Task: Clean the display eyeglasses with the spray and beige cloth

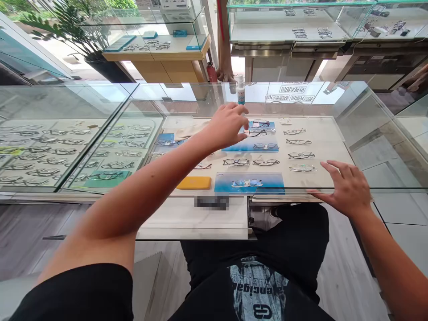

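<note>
While the head view shows the left hand (230, 125) stretched across the glass-topped table (326, 149), its fingers loosely curved with nothing visibly grasped, the white bottle (240, 91) stands upright near the far edge, just beyond the fingertips, contact unclear. The right hand (349, 189) is spread and empty at the near edge, toward the right corner. The reach looks nearly complete, the bottle apparently ungripped and not yet lifted.

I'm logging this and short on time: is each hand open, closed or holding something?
Left hand: open, loosely curled near the bottle; touch unclear.
Right hand: open, spread at the counter edge, holding nothing.
</note>
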Motion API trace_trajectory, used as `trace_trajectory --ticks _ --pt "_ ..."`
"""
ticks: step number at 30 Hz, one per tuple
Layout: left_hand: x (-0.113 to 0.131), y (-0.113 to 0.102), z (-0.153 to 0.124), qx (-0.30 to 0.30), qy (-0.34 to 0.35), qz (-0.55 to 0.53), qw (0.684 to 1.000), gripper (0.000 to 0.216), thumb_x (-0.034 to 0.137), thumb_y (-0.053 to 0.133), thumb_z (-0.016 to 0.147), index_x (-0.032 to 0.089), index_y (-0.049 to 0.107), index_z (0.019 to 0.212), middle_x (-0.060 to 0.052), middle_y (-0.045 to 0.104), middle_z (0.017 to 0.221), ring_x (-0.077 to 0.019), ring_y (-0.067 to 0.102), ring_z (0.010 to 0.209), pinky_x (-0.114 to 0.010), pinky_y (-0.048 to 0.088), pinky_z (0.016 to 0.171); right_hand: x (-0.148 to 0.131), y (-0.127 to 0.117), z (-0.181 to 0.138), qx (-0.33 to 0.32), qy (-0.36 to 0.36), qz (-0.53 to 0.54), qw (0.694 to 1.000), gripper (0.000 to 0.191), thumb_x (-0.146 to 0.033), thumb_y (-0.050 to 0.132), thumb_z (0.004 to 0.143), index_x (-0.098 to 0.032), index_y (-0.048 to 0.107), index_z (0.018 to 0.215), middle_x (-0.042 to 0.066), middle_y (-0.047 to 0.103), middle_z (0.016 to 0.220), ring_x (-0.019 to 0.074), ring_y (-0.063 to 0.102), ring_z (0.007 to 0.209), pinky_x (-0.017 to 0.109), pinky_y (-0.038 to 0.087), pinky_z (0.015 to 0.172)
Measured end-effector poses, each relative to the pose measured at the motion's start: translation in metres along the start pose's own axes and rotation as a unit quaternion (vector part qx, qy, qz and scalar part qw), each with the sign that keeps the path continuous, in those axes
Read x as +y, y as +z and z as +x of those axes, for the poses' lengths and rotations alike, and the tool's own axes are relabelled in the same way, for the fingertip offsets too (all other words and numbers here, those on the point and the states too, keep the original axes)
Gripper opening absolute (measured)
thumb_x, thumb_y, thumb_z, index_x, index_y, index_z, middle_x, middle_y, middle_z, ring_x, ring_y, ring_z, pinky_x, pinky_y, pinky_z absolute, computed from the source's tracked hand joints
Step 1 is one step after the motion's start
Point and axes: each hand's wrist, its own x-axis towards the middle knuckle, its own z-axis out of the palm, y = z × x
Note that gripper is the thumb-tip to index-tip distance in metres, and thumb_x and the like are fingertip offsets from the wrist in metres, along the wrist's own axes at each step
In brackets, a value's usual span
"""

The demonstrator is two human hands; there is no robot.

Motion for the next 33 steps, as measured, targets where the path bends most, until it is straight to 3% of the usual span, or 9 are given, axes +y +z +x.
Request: trace_trajectory --ticks 5,15,23,28,31,33 --pt "-0.020 0.028 0.030 -0.030 -0.007 0.021 0.999 0.019 0.036 0.072 0.099 0.022 0.085 0.100 -0.011 0.072 0.151 -0.0379 0.052 0.144 -0.059 0.039 0.123 -0.003 0.000 0.004 0.010 -0.003 -0.012 1.000 0.091 -0.085 0.061 0.099 -0.013 0.063 0.155 0.022 0.076 0.140 0.0401 0.069 0.119 0.049 0.052 0.099" --pt "-0.017 0.047 0.052 -0.021 0.014 0.031 0.999 0.017 0.027 0.070 0.091 0.020 0.086 0.091 -0.011 0.083 0.116 -0.0357 0.062 0.117 -0.060 0.047 0.111 -0.002 0.002 0.003 0.017 -0.001 -0.012 1.000 0.093 -0.087 0.063 0.096 -0.013 0.065 0.153 0.021 0.077 0.139 0.0395 0.070 0.118 0.048 0.051 0.096" --pt "-0.018 0.055 0.058 -0.003 0.014 -0.002 1.000 0.009 0.025 0.076 0.087 0.020 0.081 0.082 -0.012 0.078 0.096 -0.0398 0.060 0.122 -0.065 0.039 0.116 0.000 -0.001 0.005 0.021 -0.009 -0.028 0.999 0.090 -0.083 0.070 0.095 -0.012 0.066 0.152 0.021 0.078 0.137 0.0380 0.069 0.117 0.046 0.050 0.098" --pt "-0.006 0.039 0.035 -0.007 0.003 -0.010 1.000 0.008 0.022 0.076 0.085 0.019 0.076 0.077 -0.009 0.075 0.091 -0.0375 0.061 0.118 -0.063 0.041 0.114 0.001 -0.003 0.006 0.034 -0.025 -0.039 0.998 0.090 -0.082 0.070 0.096 -0.010 0.069 0.148 0.021 0.078 0.136 0.0363 0.069 0.116 0.044 0.048 0.097" --pt "0.011 0.010 -0.003 -0.010 0.011 -0.046 0.999 0.007 0.022 0.074 0.085 0.020 0.075 0.078 -0.007 0.076 0.093 -0.0342 0.061 0.114 -0.059 0.042 0.113 0.002 -0.002 0.005 0.035 -0.026 -0.040 0.998 0.090 -0.085 0.063 0.098 -0.010 0.069 0.148 0.021 0.079 0.135 0.0358 0.069 0.114 0.044 0.049 0.097" --pt "0.026 -0.015 -0.037 -0.045 0.019 -0.084 0.995 0.007 0.024 0.074 0.085 0.022 0.076 0.079 -0.005 0.076 0.092 -0.0313 0.062 0.109 -0.055 0.044 0.112 0.003 -0.002 0.004 0.036 -0.026 -0.043 0.998 0.092 -0.088 0.057 0.099 -0.010 0.069 0.148 0.020 0.079 0.134 0.0357 0.069 0.113 0.044 0.049 0.095"
